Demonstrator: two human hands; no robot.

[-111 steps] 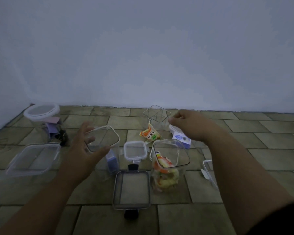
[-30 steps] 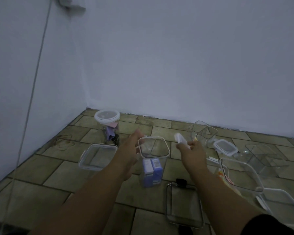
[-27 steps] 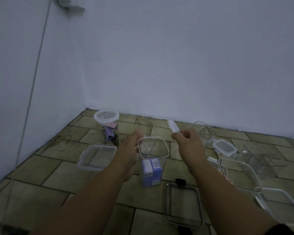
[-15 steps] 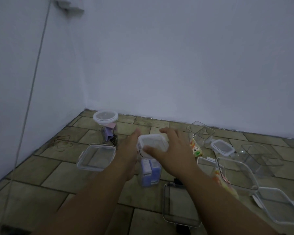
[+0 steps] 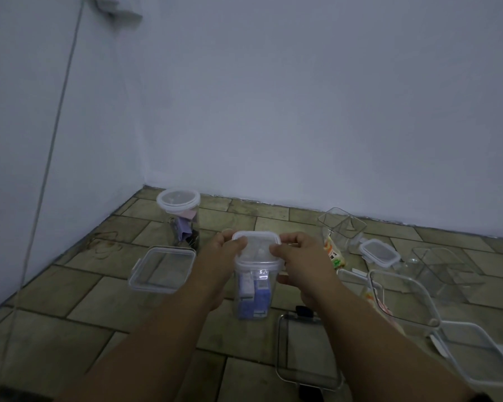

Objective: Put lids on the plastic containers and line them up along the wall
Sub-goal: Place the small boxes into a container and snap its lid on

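Lid (image 5: 258, 247) atop container (image 5: 262, 275) (blue boxes (image 5: 254, 298) inside), fingers (image 5: 238, 243) pinching both edges

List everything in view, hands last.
Tall square container: one, clear, blue boxes inside, centre floor.
Square lid: one, white-rimmed, on that container.
Round jar: one, clear, lidded, near the corner.
Flat lidded box: one, clear, left of centre.
Empty open containers: two, clear, one by the wall, one further right.
Snack-filled container: one, clear, open, right foreground.
Loose lids: three, small white-rimmed, dark-framed in front, large at bottom right.
Snack packet: one, orange, right of hands.
Cable: one, grey, left wall.
Left hand, right hand: both grip the square lid.
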